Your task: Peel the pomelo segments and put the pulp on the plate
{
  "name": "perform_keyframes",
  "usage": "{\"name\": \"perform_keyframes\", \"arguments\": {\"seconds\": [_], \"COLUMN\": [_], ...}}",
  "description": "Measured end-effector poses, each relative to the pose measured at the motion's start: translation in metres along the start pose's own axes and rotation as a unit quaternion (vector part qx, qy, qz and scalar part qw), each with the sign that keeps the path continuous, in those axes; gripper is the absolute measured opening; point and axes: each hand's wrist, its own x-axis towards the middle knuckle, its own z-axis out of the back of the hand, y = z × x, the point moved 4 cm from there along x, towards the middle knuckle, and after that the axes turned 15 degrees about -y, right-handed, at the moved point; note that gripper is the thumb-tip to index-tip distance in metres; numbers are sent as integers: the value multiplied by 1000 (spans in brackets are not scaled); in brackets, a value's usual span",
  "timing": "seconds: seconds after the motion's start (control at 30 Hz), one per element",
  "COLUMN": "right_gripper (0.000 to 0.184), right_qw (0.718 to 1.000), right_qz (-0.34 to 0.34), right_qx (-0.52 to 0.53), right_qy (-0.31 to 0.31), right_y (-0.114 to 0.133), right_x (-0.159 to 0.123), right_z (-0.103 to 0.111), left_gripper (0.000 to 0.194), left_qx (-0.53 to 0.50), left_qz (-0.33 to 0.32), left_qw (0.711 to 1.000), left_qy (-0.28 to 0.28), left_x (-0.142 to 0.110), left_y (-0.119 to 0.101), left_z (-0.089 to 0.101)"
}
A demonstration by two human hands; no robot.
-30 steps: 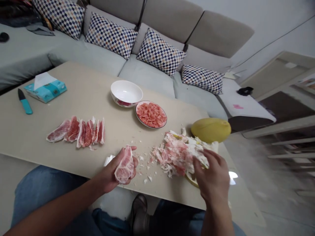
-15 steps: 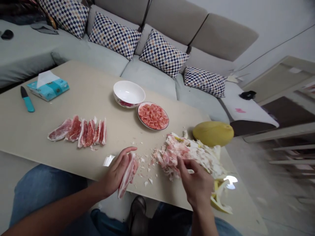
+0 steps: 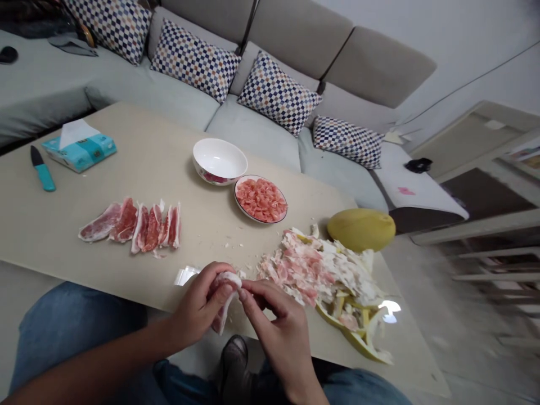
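A pomelo segment (image 3: 223,308) with pale membrane is gripped in my left hand (image 3: 201,306), near the table's front edge. My right hand (image 3: 276,326) meets it from the right, thumb and forefinger pinched at the segment's upper end. Left of my hands lie several red pomelo segments (image 3: 145,228) in a row. To the right spreads a heap of peeled membrane and pith (image 3: 312,264), with yellow rind (image 3: 358,337) at its near side. Peeled pulp pieces fill a dark-rimmed plate (image 3: 262,199). Beside the plate stands a white bowl (image 3: 219,160) with a flower pattern.
A whole yellow pomelo (image 3: 360,229) lies at the table's right edge. Far left are a knife (image 3: 43,170) with a turquoise handle and a blue tissue pack (image 3: 82,151). Small crumbs dot the table (image 3: 206,236). A sofa with checked cushions (image 3: 278,93) lines the far side.
My right hand has moved left from the peel heap to the segment and now pinches its end. My left hand has turned the segment's upper end toward it.
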Motion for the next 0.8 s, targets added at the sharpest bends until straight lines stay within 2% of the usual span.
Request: {"name": "perform_keyframes", "arguments": {"seconds": [0.13,0.23,0.4,0.5,0.7,0.8], "right_gripper": [10,12,16,15,15,12], "right_qw": [1000,999,998,999,998,999], "right_qz": [1,9,38,28,-27,11], "right_qx": [-14,-32,-46,-42,-8,-13], "right_qy": [10,14,-5,-10,58,46], "right_y": [-1,1,9,11,7,7], "right_x": [-2,-4,-3,-1,7,11], "right_z": [2,4,2,1,1,7], "left_gripper": [23,21,21,21,22,27], "left_qx": [28,25,6,3,23,53], "left_qz": [-66,-89,-79,-90,-57,-55], "left_qw": [997,995,996,995,998,997], "left_qy": [13,21,40,37,22,14], "left_x": [-2,-5,-11,-13,-9,-4], "left_y": [-1,1,3,-1,-5,-8], "left_z": [-1,-2,-3,-3,-1,2]}}
